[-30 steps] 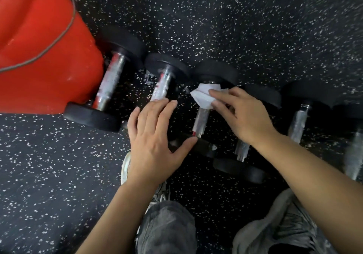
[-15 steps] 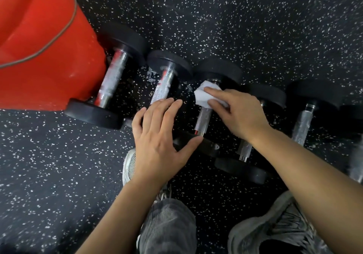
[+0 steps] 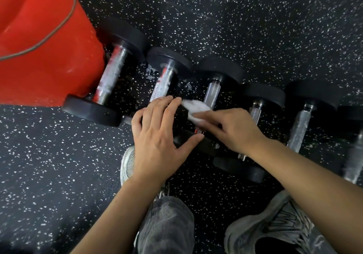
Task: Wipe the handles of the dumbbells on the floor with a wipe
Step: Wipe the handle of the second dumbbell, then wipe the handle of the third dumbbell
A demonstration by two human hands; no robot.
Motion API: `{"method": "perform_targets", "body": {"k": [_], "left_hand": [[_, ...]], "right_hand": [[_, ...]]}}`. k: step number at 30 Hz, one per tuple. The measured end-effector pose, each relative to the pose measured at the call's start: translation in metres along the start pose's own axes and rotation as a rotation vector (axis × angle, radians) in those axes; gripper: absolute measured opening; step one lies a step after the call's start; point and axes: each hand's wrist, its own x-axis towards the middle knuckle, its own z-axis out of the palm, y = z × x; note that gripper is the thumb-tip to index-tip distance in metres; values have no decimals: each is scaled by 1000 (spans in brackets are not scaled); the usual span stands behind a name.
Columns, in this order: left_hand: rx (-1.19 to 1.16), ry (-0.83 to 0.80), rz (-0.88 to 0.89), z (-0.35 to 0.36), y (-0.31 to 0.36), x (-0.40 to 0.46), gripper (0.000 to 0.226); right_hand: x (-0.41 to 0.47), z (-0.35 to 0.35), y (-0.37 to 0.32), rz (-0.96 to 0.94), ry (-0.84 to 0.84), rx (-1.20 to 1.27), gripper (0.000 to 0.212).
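Several black dumbbells with chrome handles lie side by side on the speckled floor. My right hand presses a white wipe onto the lower part of the third dumbbell's handle. My left hand lies flat with fingers spread over the near end of the second dumbbell, its thumb touching the third dumbbell's near weight. The first dumbbell rests against a red object. Two more handles lie to the right.
A large red object with a cord across it fills the upper left. My grey trouser knee and two grey sneakers sit at the bottom. Dark speckled rubber floor stretches beyond the dumbbells.
My right hand has slid the wipe down the third handle, from its far end toward the near weight. My left hand stayed on the second dumbbell.
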Motion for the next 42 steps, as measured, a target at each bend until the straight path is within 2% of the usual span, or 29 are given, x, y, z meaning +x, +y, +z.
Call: {"method": "perform_targets", "body": {"k": [3, 8, 12, 16, 18, 20, 24, 26, 29, 33, 39, 42], "left_hand": [[5, 0, -2, -1, 0, 0, 83], [8, -11, -7, -2, 1, 1, 82], [9, -7, -5, -2, 1, 1, 83], [5, -11, -7, -2, 1, 1, 81], [5, -17, -8, -2, 1, 1, 82], [8, -21, -8, -2, 1, 1, 82], [8, -25, -9, -2, 1, 1, 81], [5, -23, -10, -2, 1, 1, 81], [0, -18, -7, -3, 1, 1, 80], [2, -13, -6, -3, 1, 0, 79], [-6, -8, -6, -2, 1, 0, 77], [-3, -5, -8, -2, 1, 0, 78]], "right_hand": [[9, 1, -1, 114, 135, -6, 40], [15, -3, 1, 92, 136, -10, 31], [9, -15, 3, 129, 231, 209, 15], [2, -23, 9, 186, 210, 159, 7], [0, -20, 8, 218, 170, 161, 23], [-2, -14, 7, 250, 226, 218, 34], [-5, 1, 3, 282, 397, 285, 21], [-8, 9, 2, 283, 438, 227, 22], [-14, 16, 4, 272, 367, 93, 35], [-13, 18, 12, 278, 194, 152, 49], [-4, 14, 6, 156, 332, 178, 28], [-11, 11, 7, 51, 228, 199, 25]]}}
